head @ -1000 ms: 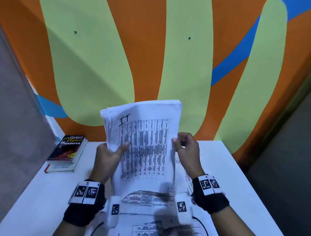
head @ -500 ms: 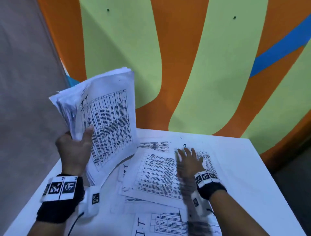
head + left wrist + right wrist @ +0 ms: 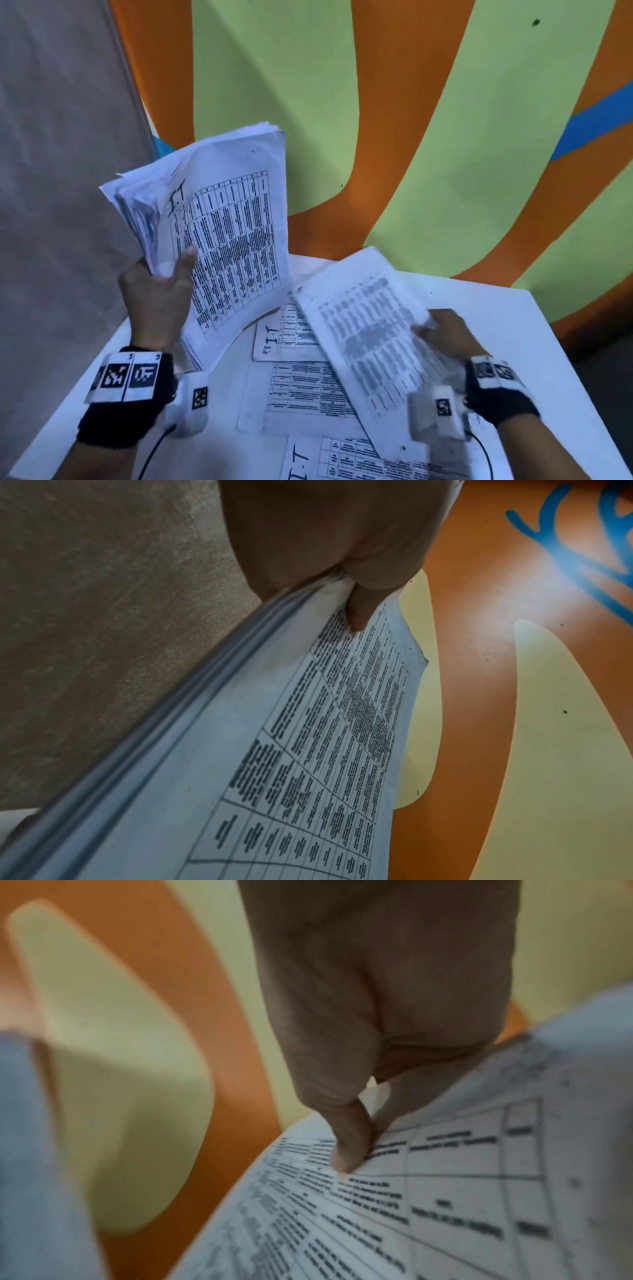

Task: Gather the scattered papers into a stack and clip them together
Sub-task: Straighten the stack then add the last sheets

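My left hand [image 3: 161,291] grips a thick stack of printed papers [image 3: 226,236] upright above the table's left side, thumb on the front sheet marked "I.T". The left wrist view shows the same stack [image 3: 274,750] pinched between thumb and fingers [image 3: 359,610]. My right hand [image 3: 442,334] pinches the edge of one printed sheet [image 3: 370,329] and holds it lifted and tilted over the table; the sheet is motion-blurred. In the right wrist view the thumb [image 3: 346,1148] presses on that sheet [image 3: 428,1191]. Several more sheets [image 3: 301,390] lie flat on the white table [image 3: 534,342]. No clip is in view.
An orange, green and blue painted wall [image 3: 376,120] rises right behind the table. A grey panel [image 3: 61,171] stands along the left side. The table's right edge [image 3: 565,377] drops off to a dark floor.
The right hand, flat on a sheet half a second ago, now pinches that sheet and has lifted it off the table. The left hand keeps the stack raised at the left.
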Demonstrator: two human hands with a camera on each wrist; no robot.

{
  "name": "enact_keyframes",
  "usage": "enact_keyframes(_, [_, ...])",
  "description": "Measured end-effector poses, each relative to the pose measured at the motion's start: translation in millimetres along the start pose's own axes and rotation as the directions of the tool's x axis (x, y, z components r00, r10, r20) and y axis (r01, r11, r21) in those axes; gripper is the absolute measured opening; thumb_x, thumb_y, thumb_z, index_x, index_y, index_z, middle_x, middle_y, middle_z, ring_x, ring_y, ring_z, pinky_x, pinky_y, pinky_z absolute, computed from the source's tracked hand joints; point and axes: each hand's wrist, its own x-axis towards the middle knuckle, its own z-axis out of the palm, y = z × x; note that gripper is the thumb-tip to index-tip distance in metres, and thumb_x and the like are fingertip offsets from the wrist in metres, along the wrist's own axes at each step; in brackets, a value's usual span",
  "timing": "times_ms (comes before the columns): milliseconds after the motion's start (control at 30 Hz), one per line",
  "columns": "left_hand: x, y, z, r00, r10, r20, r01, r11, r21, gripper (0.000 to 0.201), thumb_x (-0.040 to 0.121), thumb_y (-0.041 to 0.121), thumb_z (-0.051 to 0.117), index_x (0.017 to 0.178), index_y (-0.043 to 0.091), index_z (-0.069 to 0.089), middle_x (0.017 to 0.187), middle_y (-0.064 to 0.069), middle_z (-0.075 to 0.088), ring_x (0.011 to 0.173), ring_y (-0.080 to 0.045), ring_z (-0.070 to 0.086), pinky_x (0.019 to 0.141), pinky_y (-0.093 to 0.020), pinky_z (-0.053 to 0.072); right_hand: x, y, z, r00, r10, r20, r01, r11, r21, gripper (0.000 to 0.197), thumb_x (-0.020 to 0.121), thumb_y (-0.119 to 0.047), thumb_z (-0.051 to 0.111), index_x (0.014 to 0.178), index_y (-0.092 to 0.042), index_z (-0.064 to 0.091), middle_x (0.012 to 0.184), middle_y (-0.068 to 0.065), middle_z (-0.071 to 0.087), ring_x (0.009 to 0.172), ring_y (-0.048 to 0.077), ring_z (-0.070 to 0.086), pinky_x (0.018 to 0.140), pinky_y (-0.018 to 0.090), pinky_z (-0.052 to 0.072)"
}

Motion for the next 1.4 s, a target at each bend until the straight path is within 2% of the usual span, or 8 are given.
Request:
enact_keyframes(200, [3,-4,6,0.999,0.035,0.001,-0.035,0.999,-0.009,0.013,0.085,0.018,0.070,0.092,0.008,0.066,0.095,-0.007,0.065,0.086,-0.016,0.059,0.078,-0.029,0.044,-15,75,-7,0.887,0.457,-0.065,-0.461,0.883,-0.087,0.074,0.066,-0.055,0.071,0.119,-0.006,0.058,0.126,0.023,0.055,0.117,0.039,0.053,0.093,0.042,0.045])
enact_keyframes(400, [0,-4,15,1.000,0.018,0.011,-0.017,0.999,-0.041,0.016,0.084,0.021,0.071,0.088,0.008,0.064,0.092,-0.005,0.063,0.082,-0.016,0.059,0.077,-0.030,0.045,-28,56,7,0.840,0.535,-0.089,-0.528,0.844,0.093,0.079,0.064,-0.027,0.087,0.123,0.002,0.045,0.129,0.028,0.048,0.117,0.043,0.050,0.098,0.046,0.045])
enact_keyframes(633, [4,-10,15,0.999,0.019,0.042,-0.017,0.999,-0.040,0.024,0.083,0.026,0.071,0.086,0.002,0.067,0.085,-0.002,0.062,0.065,-0.004,0.056,0.070,-0.027,0.043,-58,39,-48,0.954,0.130,-0.269,-0.106,0.989,0.102,0.017,0.080,-0.002,0.070,0.094,0.008,0.068,0.099,0.029,0.068,0.099,0.041,0.063,0.085,0.042,0.046])
enact_keyframes(767, [12,-11,9,1.000,0.012,0.007,-0.012,0.999,-0.033,0.023,0.083,0.027,0.071,0.086,0.005,0.065,0.088,-0.003,0.062,0.071,-0.008,0.056,0.075,-0.029,0.045,-76,11,-150,0.976,-0.181,-0.120,0.185,0.983,0.019,0.028,0.074,-0.004,0.078,0.053,-0.015,0.064,0.048,-0.001,0.065,0.044,-0.002,0.053,0.048,0.014,0.039])
enact_keyframes(933, [18,-7,1,0.998,-0.049,-0.047,0.047,0.998,-0.049,0.030,0.083,0.031,0.071,0.089,0.001,0.065,0.068,0.014,0.065,0.056,0.009,0.048,0.063,-0.015,0.043,-17,-76,-183,0.921,-0.317,0.228,0.373,0.885,-0.278,0.046,0.065,-0.063,0.064,0.072,-0.018,0.071,0.067,-0.002,0.070,0.062,0.006,0.060,0.059,0.024,0.046])
enact_keyframes(1133, [21,-9,-10,0.996,-0.008,-0.094,0.001,0.997,-0.078,0.041,0.086,0.024,0.068,0.110,-0.009,0.059,0.103,-0.002,0.055,0.094,-0.006,0.055,0.086,-0.012,0.043,71,-149,-18,0.867,-0.341,0.364,0.481,0.766,-0.427,0.017,0.092,-0.021,0.058,0.093,-0.008,0.068,0.107,0.016,0.061,0.102,0.025,0.059,0.072,0.026,0.042])
enact_keyframes(1200, [25,-19,-20,0.993,-0.047,-0.111,0.037,0.996,-0.087,0.045,0.084,0.031,0.070,0.097,-0.012,0.062,0.096,-0.019,0.067,0.091,-0.016,0.059,0.085,-0.037,0.051,84,-155,23,0.857,-0.353,0.376,0.501,0.741,-0.446,0.033,0.093,-0.018,0.053,0.123,-0.007,0.060,0.137,0.010,0.051,0.127,0.026,0.049,0.094,0.032,0.045])
enact_keyframes(1400, [27,-37,-41,0.980,-0.066,-0.188,0.070,0.997,0.015,0.040,0.081,0.038,0.072,0.074,0.003,0.054,0.076,-0.005,0.059,0.060,0.006,0.058,0.060,-0.018,0.050,122,-143,76,0.869,-0.319,0.379,0.492,0.647,-0.583,0.071,0.073,-0.047,0.029,0.130,-0.010,0.047,0.140,0.013,0.041,0.127,0.033,0.042,0.093,0.048,0.047])
